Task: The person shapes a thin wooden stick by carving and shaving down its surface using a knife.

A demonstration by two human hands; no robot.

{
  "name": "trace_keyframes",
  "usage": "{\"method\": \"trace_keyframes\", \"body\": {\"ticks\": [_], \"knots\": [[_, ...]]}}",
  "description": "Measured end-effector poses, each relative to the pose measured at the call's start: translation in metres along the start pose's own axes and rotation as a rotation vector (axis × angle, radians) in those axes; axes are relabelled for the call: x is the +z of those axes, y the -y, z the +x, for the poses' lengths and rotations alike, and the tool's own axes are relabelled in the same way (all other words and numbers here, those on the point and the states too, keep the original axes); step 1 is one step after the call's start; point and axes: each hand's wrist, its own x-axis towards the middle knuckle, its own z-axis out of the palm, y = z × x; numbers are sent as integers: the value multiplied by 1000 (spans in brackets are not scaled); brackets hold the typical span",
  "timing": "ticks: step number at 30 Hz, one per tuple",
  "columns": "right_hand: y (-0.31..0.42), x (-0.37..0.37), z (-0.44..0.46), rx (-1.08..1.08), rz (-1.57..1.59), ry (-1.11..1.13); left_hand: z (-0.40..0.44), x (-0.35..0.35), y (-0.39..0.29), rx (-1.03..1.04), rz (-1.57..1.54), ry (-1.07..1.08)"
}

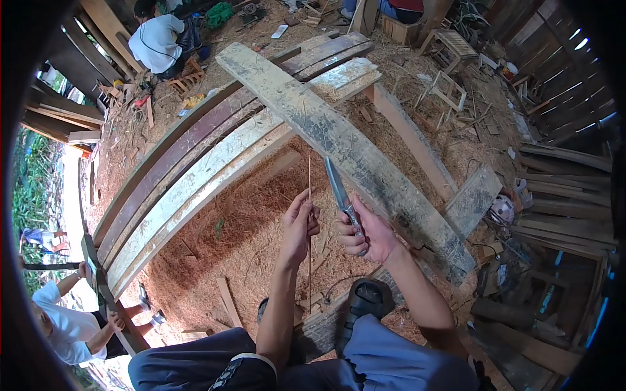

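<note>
My left hand (301, 223) is closed around a thin wooden strip (310, 173), which stands upright and runs above and below the fist. In my right hand (368, 234) is a knife (337, 184), its handle wrapped by my fingers and its blade pointing up and slightly left. The blade is beside the strip, with a small gap between them. Behind the knife, a long weathered plank (326, 130) lies slantwise across other boards. My sandalled foot (370, 300) is below my right hand.
Painted beams (195, 176) curve across the left. Wood shavings (222, 260) cover the ground. One person in white (156, 42) crouches at the upper left; another person (72, 319) holds a beam at the lower left. Stacked boards (561, 195) lie at right, a small stool (453, 45) beyond.
</note>
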Motion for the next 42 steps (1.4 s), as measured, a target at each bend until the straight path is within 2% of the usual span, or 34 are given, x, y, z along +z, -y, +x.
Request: {"method": "trace_keyframes", "body": {"ticks": [2,5,8,11,17,23,29,34,42], "knots": [[-3,7,-3,-31,-63,-22,-2,2,-1,-8,11,19],[-6,5,2,-222,-383,-400,1,0,6,-17,-25,76],[-9,15,-1,-437,-782,-609,0,7,6,-8,38,107],[-9,0,2,-556,-879,-600,2,11,13,-24,40,139],[-6,2,3,-666,-831,-593,-3,24,19,-72,62,222],[-2,4,1,-691,-803,-555,-8,34,20,-121,90,257],[24,15,-12,-843,-712,-685,-19,11,18,-205,205,325],[31,11,-18,-889,-687,-750,-23,-5,22,-179,295,314],[-4,-9,6,-855,-859,-706,-10,22,25,-28,237,255]]}}
